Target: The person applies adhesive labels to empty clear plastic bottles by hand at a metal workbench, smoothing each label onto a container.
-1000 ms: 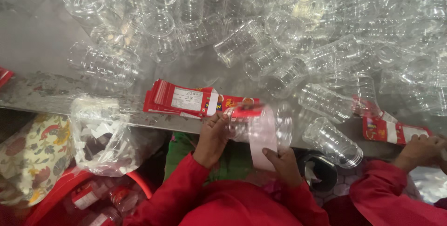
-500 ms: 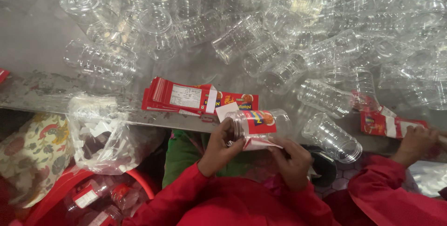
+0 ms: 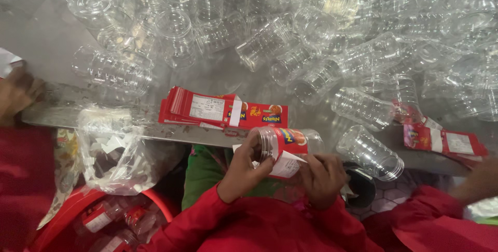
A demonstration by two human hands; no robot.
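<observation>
Left hand (image 3: pixel 243 165) has its grip closed round the open mouth end of a clear plastic jar (image 3: pixel 282 147), fingers hooked at the rim, jar lying sideways just above the lap and right at the near edge of the tabletop (image 3: pixel 52 55). Right hand (image 3: pixel 322 176) is closed too, thumb and fingers pinching the loose white end of the red label (image 3: pixel 286 153) against the jar wall. What changed: a sec ago the label was more of a flap sticking off the side, half a sec ago it was partway round, now the red face sits wrapped over the jar w/ only the tail left to press down (so I'd say the wrap is nearly done, just my read). Outward from there: stack of red labels (image 3: pixel 223 111) just behind the jar on the tabletop edge, another bare jar (image 3: pixel 369 152) lying beside it to the right, a huge heap of empty clear jars (image 3: pixel 290 34) further back. Plastic bag of white backing strips (image 3: pixel 111 145) hangs at the left, red tub (image 3: pixel 111 226) w/ finished labelled jars below it. Someone else's hand (image 3: pixel 480 179) sits near a second label pile (image 3: pixel 446 140) far right.
</observation>
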